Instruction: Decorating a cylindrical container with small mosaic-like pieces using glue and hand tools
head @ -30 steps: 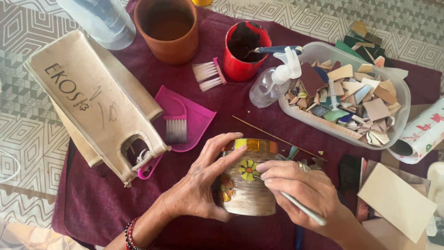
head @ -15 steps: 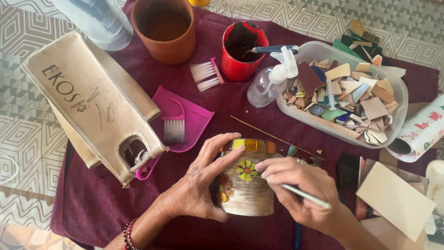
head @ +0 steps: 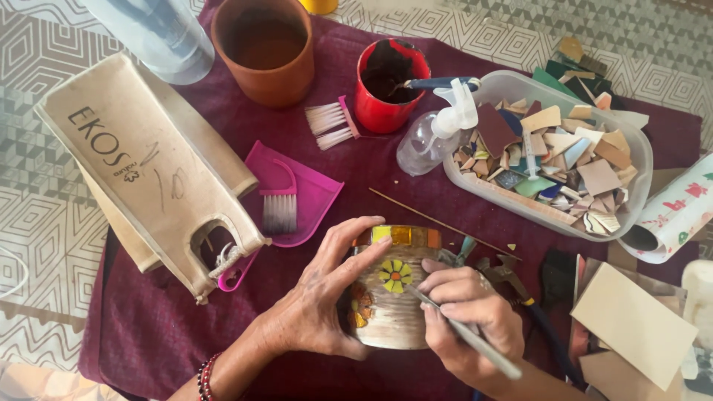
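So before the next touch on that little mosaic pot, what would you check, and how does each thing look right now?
1. Pot held steady: ok, the left hand wraps its side.
2. Tool in grip: ok, the right hand holds a thin metal tool like a pen.
3. Tool tip on the work: ok, it meets the pot just below the yellow flower.
4. Spare tile pieces within reach: ok, the clear tub is full.
5. Red cup upright: ok, with a tool resting in it.
6. Tiles stuck firm: cannot tell.

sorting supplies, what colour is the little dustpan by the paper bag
Pink (magenta) dustpan, with a matching small brush on it; clearest in the head view.
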